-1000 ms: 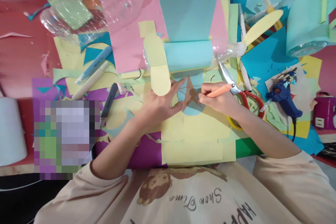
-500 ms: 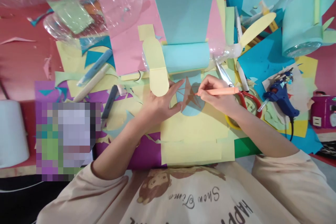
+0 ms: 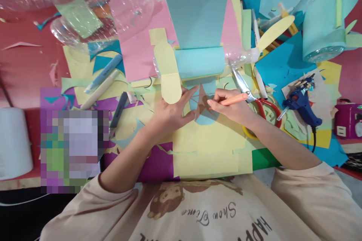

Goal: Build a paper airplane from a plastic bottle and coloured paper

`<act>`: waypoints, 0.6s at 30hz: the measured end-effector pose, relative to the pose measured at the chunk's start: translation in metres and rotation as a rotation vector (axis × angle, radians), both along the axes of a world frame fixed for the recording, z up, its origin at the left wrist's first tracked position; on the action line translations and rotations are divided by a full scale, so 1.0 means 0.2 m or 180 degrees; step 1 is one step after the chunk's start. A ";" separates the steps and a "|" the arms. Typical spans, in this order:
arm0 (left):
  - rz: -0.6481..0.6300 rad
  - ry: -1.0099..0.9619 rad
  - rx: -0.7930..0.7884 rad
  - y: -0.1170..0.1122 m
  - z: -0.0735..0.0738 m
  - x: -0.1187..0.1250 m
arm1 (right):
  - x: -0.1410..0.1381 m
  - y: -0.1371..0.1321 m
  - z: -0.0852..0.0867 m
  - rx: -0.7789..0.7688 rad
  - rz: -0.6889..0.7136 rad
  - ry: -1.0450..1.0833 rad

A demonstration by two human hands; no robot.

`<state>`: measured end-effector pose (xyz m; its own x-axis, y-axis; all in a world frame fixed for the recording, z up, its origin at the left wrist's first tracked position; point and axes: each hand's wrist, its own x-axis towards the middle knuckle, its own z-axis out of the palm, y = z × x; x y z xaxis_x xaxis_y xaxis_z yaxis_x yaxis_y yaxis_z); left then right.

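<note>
My left hand lies flat with fingers spread, pressing down on light blue paper that bears a brownish star shape. My right hand is closed round an orange pen, whose tip touches the star's right side. Just beyond the hands sits a bottle plane wrapped in light blue paper, with pale yellow wings and a yellow propeller blade. Yellow sheets lie under the blue piece.
Red-handled scissors lie right of my right hand, and a blue glue gun further right. Markers lie at the left. Clear plastic bottles and pink paper fill the back. A white roll stands at far left.
My right hand has shifted the pen over the star: its tip was near the lower right, rose to the star's middle right, and is now slightly lower left. My left hand has stayed put.
</note>
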<state>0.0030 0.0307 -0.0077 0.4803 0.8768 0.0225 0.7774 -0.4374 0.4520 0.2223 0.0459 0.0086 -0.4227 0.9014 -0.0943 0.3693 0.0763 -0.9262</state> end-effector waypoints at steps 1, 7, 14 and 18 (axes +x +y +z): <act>-0.0014 -0.0009 0.0021 0.00 0.00 0.00 | 0.00 0.00 0.00 -0.0021 0.0002 -0.0002; -0.0001 0.0012 -0.0001 0.00 -0.01 0.00 | -0.01 0.00 0.01 -0.0110 -0.0089 -0.0041; -0.0011 -0.0048 -0.0047 0.00 -0.01 -0.01 | -0.01 0.00 0.00 0.0012 -0.0304 -0.0042; -0.0014 -0.0095 -0.0058 0.00 0.00 0.00 | 0.00 0.01 0.00 0.0064 -0.0249 -0.0070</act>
